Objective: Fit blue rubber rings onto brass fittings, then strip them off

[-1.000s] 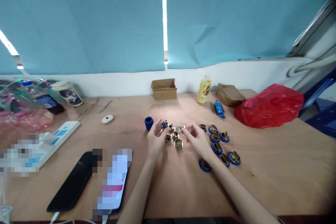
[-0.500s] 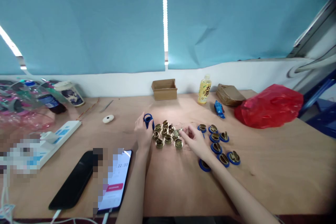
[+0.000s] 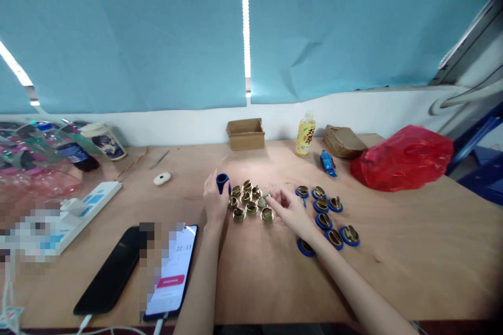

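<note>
My left hand [image 3: 215, 200] is closed around a blue hollow cylinder [image 3: 222, 180], its open round end facing up. Right beside it lies a cluster of several round brass-coloured metal fittings [image 3: 246, 197], each with a raised folded piece on top. At the cluster's right side, my right hand [image 3: 288, 207] pinches a brass fitting [image 3: 264, 201] between thumb and fingertips; the fingers partly cover it. Under and to the right of my right forearm are several similar fittings set in blue rings [image 3: 323, 221], one partly hidden by the arm.
Two phones [image 3: 113, 272] with cables and a white power strip [image 3: 90, 204] lie at left, plastic bottles [image 3: 47, 167] behind. A white disc [image 3: 162, 178], cardboard box [image 3: 245, 136], drink bottle [image 3: 305, 135], blue packet [image 3: 328, 163], brown package [image 3: 343, 141] and red bag [image 3: 403, 159] stand farther back.
The blue cylinder in my left hand has tilted slightly and sits a little lower. My right hand has stayed almost still at the brass fitting.
</note>
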Demonstrator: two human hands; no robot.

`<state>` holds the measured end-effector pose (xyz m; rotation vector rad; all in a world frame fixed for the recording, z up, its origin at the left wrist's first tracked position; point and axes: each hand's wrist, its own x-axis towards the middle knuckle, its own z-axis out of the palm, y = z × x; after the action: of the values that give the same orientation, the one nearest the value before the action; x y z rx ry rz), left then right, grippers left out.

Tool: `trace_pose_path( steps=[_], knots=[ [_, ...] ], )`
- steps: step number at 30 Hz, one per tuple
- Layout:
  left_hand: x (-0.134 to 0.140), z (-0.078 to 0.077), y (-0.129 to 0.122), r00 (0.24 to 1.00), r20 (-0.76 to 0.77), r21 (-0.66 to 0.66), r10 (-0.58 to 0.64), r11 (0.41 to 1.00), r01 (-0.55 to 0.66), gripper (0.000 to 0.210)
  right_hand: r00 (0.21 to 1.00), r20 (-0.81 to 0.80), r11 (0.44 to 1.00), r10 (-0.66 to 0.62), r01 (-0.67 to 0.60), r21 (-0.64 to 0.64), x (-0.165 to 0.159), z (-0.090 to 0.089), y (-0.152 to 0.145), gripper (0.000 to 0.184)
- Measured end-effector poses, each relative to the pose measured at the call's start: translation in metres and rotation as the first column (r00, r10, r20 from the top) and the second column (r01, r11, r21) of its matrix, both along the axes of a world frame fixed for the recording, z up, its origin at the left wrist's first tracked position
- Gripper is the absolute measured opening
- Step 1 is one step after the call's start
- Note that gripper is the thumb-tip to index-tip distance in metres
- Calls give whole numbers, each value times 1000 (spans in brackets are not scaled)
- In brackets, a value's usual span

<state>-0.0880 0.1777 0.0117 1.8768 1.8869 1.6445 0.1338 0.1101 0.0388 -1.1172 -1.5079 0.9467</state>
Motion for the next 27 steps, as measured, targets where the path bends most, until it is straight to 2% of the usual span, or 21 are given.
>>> trace_pose_path(
  steps=[6,8,10,11,14,17,20,23,27],
  knots=[
    [17,17,-18,1000,-13,96,2,995,-1,35,999,2,999,-41,41,-12,-1,2,-1,27],
    [30,21,-29,998,30,68,-55,996,53,29,996,21,996,-85,85,6,-1,5,0,27],
    [44,23,-41,981,94,-42,-169,984,174,24,993,23,993,-114,114,21,-1,6,0,27],
    [51,23,-46,958,112,-80,-264,958,274,23,993,17,993,-118,117,29,-1,7,0,26],
    [65,22,-58,890,98,-100,-446,885,454,24,995,0,994,-103,103,44,-1,6,0,24],
    [72,23,-63,825,177,-135,-536,817,560,28,997,34,996,-68,66,56,-3,6,-1,22],
    [74,24,-63,751,363,-156,-552,759,633,28,998,67,999,-12,8,52,-4,8,-2,19],
    [75,23,-61,646,558,-127,-521,715,687,29,998,61,999,32,-33,28,-5,9,-3,18],
    [72,22,-56,520,706,-78,-481,677,732,36,996,26,997,80,-80,16,-1,9,-2,16]
  ],
)
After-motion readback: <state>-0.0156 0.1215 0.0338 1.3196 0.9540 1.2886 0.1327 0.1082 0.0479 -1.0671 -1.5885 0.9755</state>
